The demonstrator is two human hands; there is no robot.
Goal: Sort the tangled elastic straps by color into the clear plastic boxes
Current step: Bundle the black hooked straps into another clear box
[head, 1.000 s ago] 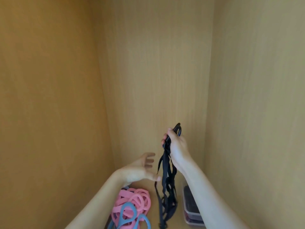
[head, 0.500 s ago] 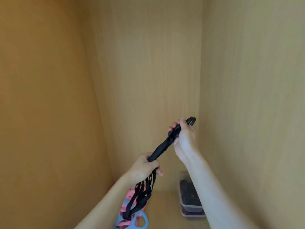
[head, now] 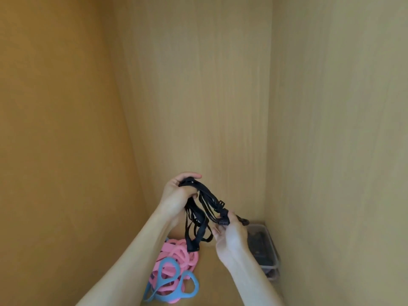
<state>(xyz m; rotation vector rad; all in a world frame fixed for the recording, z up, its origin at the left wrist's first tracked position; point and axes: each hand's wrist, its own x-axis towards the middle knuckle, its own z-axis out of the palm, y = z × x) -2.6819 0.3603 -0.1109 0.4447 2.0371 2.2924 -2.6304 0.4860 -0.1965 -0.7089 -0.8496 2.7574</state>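
Bunching the black straps (head: 207, 195), left hand (head: 175, 196) gripping, right hand (head: 230, 236) pinching their end beside the clear box (head: 270, 241), I reckon they drop in there next.

Forearms reach forward. Left hand (head: 174, 195) higher, grip curled round black straps (head: 191, 242); right hand (head: 229, 236) pinches them.

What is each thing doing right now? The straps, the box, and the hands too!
Black straps, bunched up, held in the air by both hands, loops dangling.
Pink straps, lying in a tangled pile below the hands.
Blue straps, lying tangled with the pink ones.
Box, sitting in the right corner with dark things inside; lid cannot be told.
Left hand, gripping one end of the black straps.
Right hand, pinching their other end.
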